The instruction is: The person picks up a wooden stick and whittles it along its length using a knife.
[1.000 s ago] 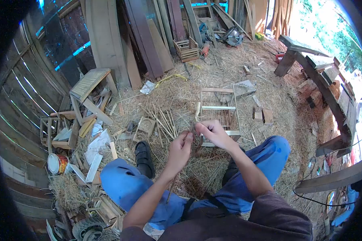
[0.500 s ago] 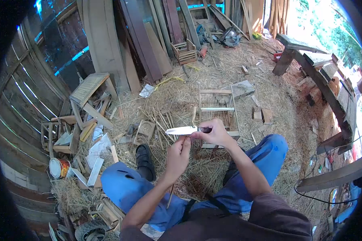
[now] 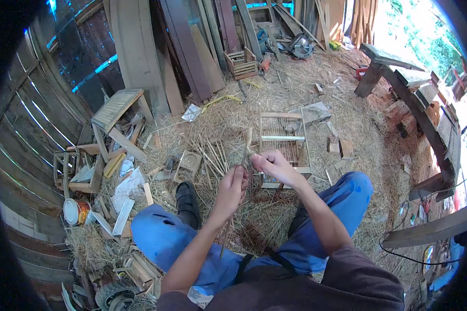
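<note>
A thin stick (image 3: 227,236) is pinched in my left hand (image 3: 233,184); its lower part slants down over my lap. Just above the fingers, a pale, curled piece (image 3: 249,139) shows in line with the stick. My right hand (image 3: 271,167) is closed beside the upper part of the stick, slightly right of my left hand. The knife in its grip is mostly hidden, and its blade cannot be made out clearly. Beyond both hands, a slatted wooden frame (image 3: 283,138) lies on the straw-covered ground.
Thin sticks (image 3: 211,159) and a square wooden block (image 3: 188,165) lie left of the frame. A small wooden bench (image 3: 117,108) stands at left, near a can (image 3: 76,211). At back are a crate (image 3: 242,65) and circular saw (image 3: 300,46); a timber bench (image 3: 419,98) stands right.
The knife's broad blade, plainly visible before across the stick, has turned or moved out of clear sight. My right hand has shifted slightly left, and my left hand has moved slightly.
</note>
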